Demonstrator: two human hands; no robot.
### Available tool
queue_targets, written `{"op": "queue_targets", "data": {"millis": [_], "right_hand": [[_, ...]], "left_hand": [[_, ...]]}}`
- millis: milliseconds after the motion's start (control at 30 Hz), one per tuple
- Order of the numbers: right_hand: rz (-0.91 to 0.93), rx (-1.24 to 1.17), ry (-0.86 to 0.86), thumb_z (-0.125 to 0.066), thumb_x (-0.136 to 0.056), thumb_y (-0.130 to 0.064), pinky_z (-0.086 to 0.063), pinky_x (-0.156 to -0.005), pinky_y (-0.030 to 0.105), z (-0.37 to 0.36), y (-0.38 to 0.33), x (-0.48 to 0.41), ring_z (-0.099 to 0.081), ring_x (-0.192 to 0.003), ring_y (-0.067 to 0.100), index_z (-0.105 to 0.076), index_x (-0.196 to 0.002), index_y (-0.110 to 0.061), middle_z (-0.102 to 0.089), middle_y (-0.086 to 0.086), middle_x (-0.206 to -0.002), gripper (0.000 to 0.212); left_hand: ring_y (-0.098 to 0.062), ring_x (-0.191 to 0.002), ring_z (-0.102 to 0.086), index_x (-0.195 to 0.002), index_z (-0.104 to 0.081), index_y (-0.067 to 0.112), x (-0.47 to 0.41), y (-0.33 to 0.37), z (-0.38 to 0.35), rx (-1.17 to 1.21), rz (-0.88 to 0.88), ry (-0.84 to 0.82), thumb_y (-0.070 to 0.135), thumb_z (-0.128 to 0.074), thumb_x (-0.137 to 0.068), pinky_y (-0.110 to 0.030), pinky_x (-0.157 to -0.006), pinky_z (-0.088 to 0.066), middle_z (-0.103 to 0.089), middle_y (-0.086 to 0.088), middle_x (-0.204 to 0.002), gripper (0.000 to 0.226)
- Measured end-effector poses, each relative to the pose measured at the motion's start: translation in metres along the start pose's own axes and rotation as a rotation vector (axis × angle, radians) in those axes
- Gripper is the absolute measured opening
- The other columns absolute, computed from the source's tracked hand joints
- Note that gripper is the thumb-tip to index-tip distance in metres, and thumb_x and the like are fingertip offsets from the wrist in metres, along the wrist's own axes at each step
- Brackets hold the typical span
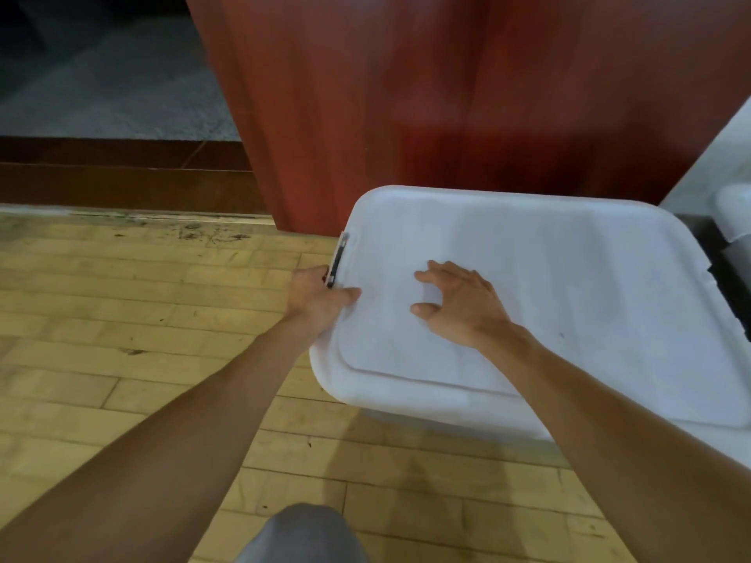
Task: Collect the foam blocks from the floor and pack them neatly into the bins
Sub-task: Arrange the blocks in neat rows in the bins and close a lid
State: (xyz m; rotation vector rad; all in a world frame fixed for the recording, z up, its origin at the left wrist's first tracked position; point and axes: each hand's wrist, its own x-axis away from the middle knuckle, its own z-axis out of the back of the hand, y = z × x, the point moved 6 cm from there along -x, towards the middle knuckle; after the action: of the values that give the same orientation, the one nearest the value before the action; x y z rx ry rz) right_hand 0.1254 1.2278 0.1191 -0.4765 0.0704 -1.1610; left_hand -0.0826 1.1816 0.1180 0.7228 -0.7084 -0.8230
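A white plastic bin (406, 412) stands on the wooden floor with its white lid (569, 286) on top. My left hand (315, 296) grips the lid's left edge beside a dark latch (337, 260), thumb lying on top of the lid. My right hand (459, 304) rests on the lid's middle with fingers spread and bent, fingertips pressing the surface. No foam blocks are in view; the lid hides the bin's inside.
A red-brown wooden panel (406, 95) rises right behind the bin. A second white bin (733, 209) shows at the right edge. A dark wooden step (122, 176) and grey carpet (122, 83) lie at the back left. My knee (302, 534) is at the bottom.
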Motion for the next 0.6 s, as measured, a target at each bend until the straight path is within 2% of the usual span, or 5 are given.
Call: {"op": "queue_targets", "data": {"millis": [100, 233, 433, 533, 600], "right_hand": [[0.017, 0.017, -0.007, -0.050, -0.094, -0.045, -0.001, -0.121, 0.033, 0.000, 0.001, 0.000, -0.006, -0.147, 0.005, -0.031, -0.147, -0.036, -0.015, -0.015, -0.159, 0.057], [0.021, 0.018, -0.026, -0.051, -0.093, -0.046, -0.004, -0.121, 0.033, 0.004, -0.001, 0.000, -0.008, -0.148, 0.006, -0.032, -0.146, -0.036, -0.016, -0.014, -0.159, 0.057], [0.035, 0.013, 0.007, -0.053, -0.091, -0.050, -0.008, -0.120, 0.033, 0.007, 0.000, -0.002, -0.011, -0.147, 0.008, -0.035, -0.145, -0.037, -0.019, -0.015, -0.158, 0.058], [0.107, -0.025, -0.074, -0.050, -0.094, -0.048, -0.006, -0.120, 0.032, 0.009, 0.003, 0.004, -0.007, -0.148, 0.007, -0.030, -0.148, -0.036, -0.015, -0.013, -0.160, 0.059], [0.115, -0.094, -0.105, -0.052, -0.094, -0.040, -0.015, -0.119, 0.029, 0.019, 0.011, 0.010, -0.018, -0.146, 0.010, -0.036, -0.146, -0.032, -0.024, -0.010, -0.157, 0.055]], "left_hand": [[-0.018, -0.106, -0.043, -0.112, -0.061, 0.014, 0.002, 0.005, -0.003, -0.227, -0.134, -0.100, 0.035, -0.065, -0.086, -0.029, -0.103, -0.037, -0.041, -0.004, -0.120, 0.033], [-0.032, -0.116, -0.051, -0.141, -0.041, 0.015, 0.006, 0.013, -0.007, -0.485, -0.208, -0.062, 0.032, -0.047, -0.097, -0.044, -0.098, -0.044, -0.049, -0.011, -0.127, 0.048], [-0.031, -0.120, -0.050, -0.149, -0.022, 0.016, 0.012, 0.019, -0.012, -0.802, -0.243, -0.019, 0.036, -0.032, -0.102, -0.044, -0.096, -0.041, -0.044, -0.010, -0.136, 0.052], [-0.027, -0.133, -0.037, -0.150, -0.017, 0.012, 0.021, 0.032, -0.015, -1.045, -0.326, 0.034, 0.033, -0.034, -0.102, -0.040, -0.106, -0.031, -0.034, -0.008, -0.148, 0.055], [-0.026, -0.140, -0.027, -0.150, -0.018, 0.013, 0.031, 0.051, -0.024, -1.012, -0.489, 0.050, 0.027, -0.043, -0.099, -0.037, -0.112, -0.021, -0.027, -0.008, -0.152, 0.059]]}}
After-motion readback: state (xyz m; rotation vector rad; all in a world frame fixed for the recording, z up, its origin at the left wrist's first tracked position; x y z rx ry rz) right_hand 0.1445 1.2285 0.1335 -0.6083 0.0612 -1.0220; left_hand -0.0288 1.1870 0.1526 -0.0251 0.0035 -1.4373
